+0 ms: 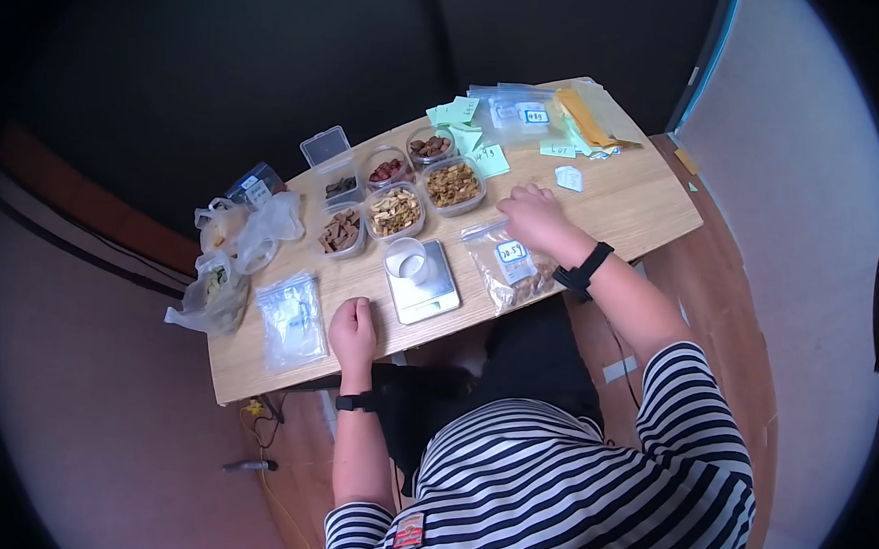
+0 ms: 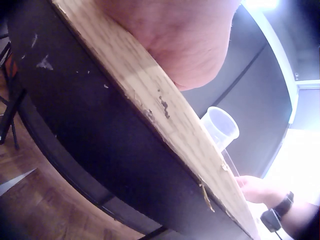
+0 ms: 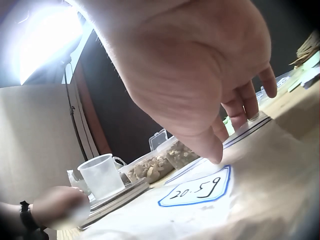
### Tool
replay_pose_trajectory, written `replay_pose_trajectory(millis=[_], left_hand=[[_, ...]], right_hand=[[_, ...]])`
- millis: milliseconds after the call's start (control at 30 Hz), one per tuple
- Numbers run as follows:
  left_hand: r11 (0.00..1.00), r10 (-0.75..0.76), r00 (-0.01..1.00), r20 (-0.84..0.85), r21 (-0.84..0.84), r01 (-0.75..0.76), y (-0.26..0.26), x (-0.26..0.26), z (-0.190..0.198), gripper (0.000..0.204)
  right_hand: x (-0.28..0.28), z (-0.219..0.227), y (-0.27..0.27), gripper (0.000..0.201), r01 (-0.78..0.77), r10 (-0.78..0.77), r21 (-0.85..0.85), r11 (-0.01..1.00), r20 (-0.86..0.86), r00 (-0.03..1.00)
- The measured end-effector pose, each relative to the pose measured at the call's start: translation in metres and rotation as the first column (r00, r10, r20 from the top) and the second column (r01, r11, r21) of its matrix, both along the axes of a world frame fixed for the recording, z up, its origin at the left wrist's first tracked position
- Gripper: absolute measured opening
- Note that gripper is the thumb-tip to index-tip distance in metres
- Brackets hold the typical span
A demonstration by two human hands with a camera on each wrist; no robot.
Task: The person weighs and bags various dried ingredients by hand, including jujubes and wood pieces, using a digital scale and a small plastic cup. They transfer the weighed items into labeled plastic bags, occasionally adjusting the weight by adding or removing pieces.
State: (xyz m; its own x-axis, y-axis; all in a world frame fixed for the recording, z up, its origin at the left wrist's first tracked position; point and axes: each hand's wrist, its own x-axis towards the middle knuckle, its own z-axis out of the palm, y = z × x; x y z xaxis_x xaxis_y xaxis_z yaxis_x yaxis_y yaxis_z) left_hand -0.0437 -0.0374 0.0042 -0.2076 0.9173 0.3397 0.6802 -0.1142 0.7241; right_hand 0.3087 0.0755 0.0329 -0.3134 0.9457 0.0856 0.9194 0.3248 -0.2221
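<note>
My right hand (image 1: 535, 220) is at the top edge of a clear zip bag (image 1: 498, 285) with a "20.5g" label (image 1: 513, 259). In the right wrist view the thumb of my right hand (image 3: 200, 75) lies on the near side of the bag (image 3: 260, 175) above its label (image 3: 196, 192), and the fingers bend over the zip edge. My left hand (image 1: 354, 335) rests loosely curled at the table's front edge, holding nothing. Between the hands a clear cup (image 1: 401, 263) stands on a silver scale (image 1: 440, 296).
Clear tubs of dried foods (image 1: 395, 212) stand behind the scale. Flat empty bags (image 1: 292, 322) and tied plastic bags (image 1: 213, 299) lie at left. Green notes (image 1: 490, 161), more zip bags (image 1: 519, 131) and a yellow envelope (image 1: 582, 119) lie at the back right.
</note>
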Motion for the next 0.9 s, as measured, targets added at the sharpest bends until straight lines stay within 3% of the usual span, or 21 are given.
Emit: replay_pose_trajectory(millis=[100,333,400,533,733,800,867,900], left_hand=[[1.000,-0.019,1.000,-0.009,0.008,0.019,0.000,0.001,0.002,0.030],[0.999,-0.002,1.000,0.012,-0.042,0.002,0.000,0.000,-0.001,0.030],[0.999,0.005,1.000,0.006,-0.048,-0.005,0.001,-0.001,-0.002,0.030],[0.999,-0.002,0.999,-0.045,-0.042,0.000,0.001,-0.006,-0.005,0.029],[1.000,-0.004,0.996,-0.094,0.004,0.004,-0.001,-0.005,-0.004,0.029],[1.000,-0.015,1.000,0.001,0.004,0.015,-0.002,-0.005,-0.002,0.028],[0.995,-0.016,1.000,0.002,0.094,0.016,-0.003,-0.008,-0.012,0.028],[1.000,0.003,0.979,0.203,0.015,-0.006,-0.008,-0.008,-0.014,0.027]], right_hand=[[0.012,-0.006,-0.009,0.017,-0.008,0.013,0.086,0.996,-0.062,0.998],[0.029,-0.017,-0.028,0.011,0.038,-0.019,0.134,0.990,-0.142,0.990],[0.030,-0.019,-0.031,0.006,0.051,-0.015,0.234,0.971,-0.157,0.987],[0.030,-0.016,-0.033,0.008,0.030,-0.006,0.222,0.975,-0.105,0.994],[0.026,0.008,-0.041,0.007,0.076,-0.037,0.166,0.983,-0.224,0.974],[0.025,0.018,-0.044,0.008,0.134,-0.099,0.104,0.985,-0.292,0.951],[0.028,0.032,-0.050,0.010,0.078,-0.048,0.075,0.994,-0.338,0.940],[0.030,0.040,-0.055,0.011,0.028,-0.009,0.044,0.999,-0.386,0.923]])
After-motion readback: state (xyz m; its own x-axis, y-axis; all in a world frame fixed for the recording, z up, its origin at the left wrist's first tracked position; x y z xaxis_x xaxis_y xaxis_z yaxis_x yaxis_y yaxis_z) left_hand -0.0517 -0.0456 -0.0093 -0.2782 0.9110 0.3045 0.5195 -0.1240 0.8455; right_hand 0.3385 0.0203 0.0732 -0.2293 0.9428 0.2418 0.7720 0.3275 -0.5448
